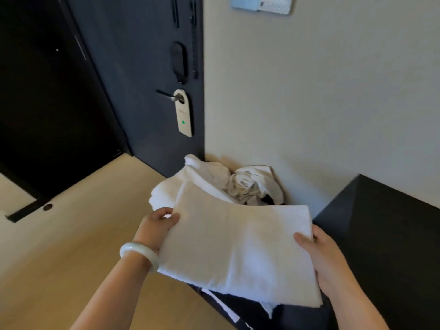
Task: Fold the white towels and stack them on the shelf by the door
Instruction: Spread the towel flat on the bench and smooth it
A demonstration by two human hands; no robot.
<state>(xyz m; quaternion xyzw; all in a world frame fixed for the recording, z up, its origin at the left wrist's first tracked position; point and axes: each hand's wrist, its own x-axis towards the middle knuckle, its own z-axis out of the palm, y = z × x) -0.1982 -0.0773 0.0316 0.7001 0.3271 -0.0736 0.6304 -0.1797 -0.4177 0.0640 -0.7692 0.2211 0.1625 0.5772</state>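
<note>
Gripping a folded white towel (238, 248) by opposite edges, head view: left hand (157, 226) fingers curl round one edge, right hand (327, 260) thumb pinches the other. Beyond the fingertips, crumpled towels (247, 182) lie heaped beside the door (142, 79).

Ahead of me, a little to my left, stands a dark door (142, 103) with a metal lever handle (165, 94). A pale hanger tag (183, 115) with a small green dot is looped over the handle. Above it I see a black latch plate (178, 60) and a chain (194, 44). Right of the door runs a plain beige wall (321, 103), with a light control panel (264, 3) at the top edge. Left of the door is a black surface (47, 103); I cannot tell whether it is a panel or an opening. The floor (83, 246) is pale wood with a small round dark fitting (47, 207) set in it. A dark cabinet (392, 234) stands against the wall on my right. The light is soft and even.
</note>
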